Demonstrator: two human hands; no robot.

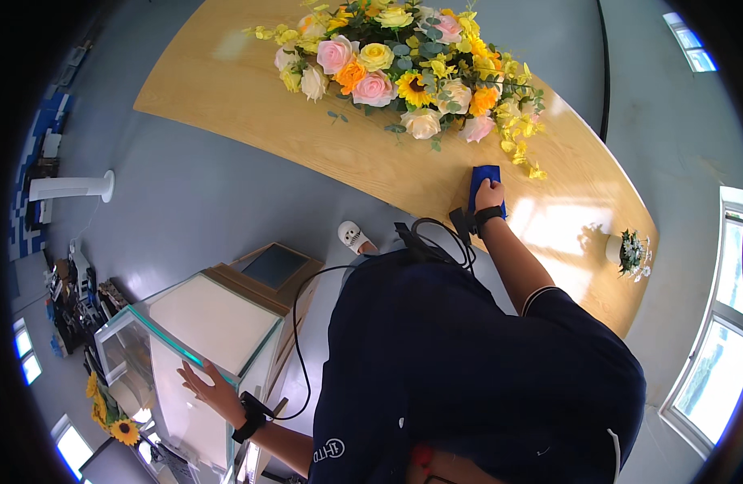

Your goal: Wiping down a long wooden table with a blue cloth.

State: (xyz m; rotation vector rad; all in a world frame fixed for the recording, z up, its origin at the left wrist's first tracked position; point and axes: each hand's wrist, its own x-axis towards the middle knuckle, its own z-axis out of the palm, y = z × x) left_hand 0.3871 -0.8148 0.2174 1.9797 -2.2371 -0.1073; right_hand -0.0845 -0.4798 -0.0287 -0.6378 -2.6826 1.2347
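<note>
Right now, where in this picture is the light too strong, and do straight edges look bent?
Head view: sun glare washes out the wooden table beside the right hand on the blue cloth; the windows are overexposed; the table edge curves from fisheye distortion.

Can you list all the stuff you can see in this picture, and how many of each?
wooden table: one, light brown, curved, across the top
flower arrangement: one, pink, yellow, orange and cream, lying on the table
blue cloth: one, on the table under the right hand
small potted plant: one, white pot, table's right end
glass case: one, clear with greenish edges, lower left
sunflowers: a few, yellow, bottom left
white stand: one, on the grey floor, left
right hand: pressing the cloth
left hand: flat on the glass case
</note>
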